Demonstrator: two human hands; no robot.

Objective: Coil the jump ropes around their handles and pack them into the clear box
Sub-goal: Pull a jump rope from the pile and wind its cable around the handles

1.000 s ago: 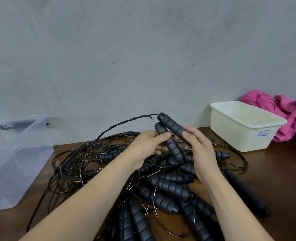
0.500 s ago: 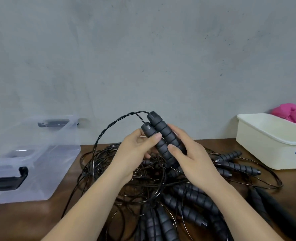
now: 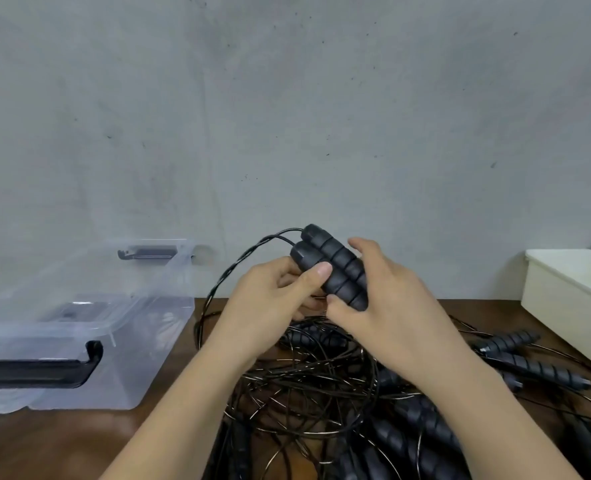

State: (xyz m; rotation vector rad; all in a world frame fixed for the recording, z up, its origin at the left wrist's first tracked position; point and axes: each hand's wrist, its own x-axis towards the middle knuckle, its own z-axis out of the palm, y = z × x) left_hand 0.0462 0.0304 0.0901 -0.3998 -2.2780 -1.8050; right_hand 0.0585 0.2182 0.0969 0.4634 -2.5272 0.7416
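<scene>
Both hands, left hand [image 3: 273,299] & right hand [image 3: 384,299], grip paired handles [image 3: 335,268] w/ cord [image 3: 224,282] uncoiled; next: wrap cord round them.

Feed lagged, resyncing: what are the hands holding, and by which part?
The left hand and right hand grip the paired jump rope handles around their ribbed mid-sections.

In my grip, handles [image 3: 342,278] of matt dark foam, ribbed; cords [image 3: 315,382] thin, black, glossy. The clear box [image 3: 155,341]: smooth translucent plastic; its latch [image 3: 37,368] shiny black. Under all, table [image 3: 62,445] — brown wood, slight sheen. Far right, tub [image 3: 571,306] — cream plastic. Behind, wall [image 3: 287,116] grey, rough.
</scene>
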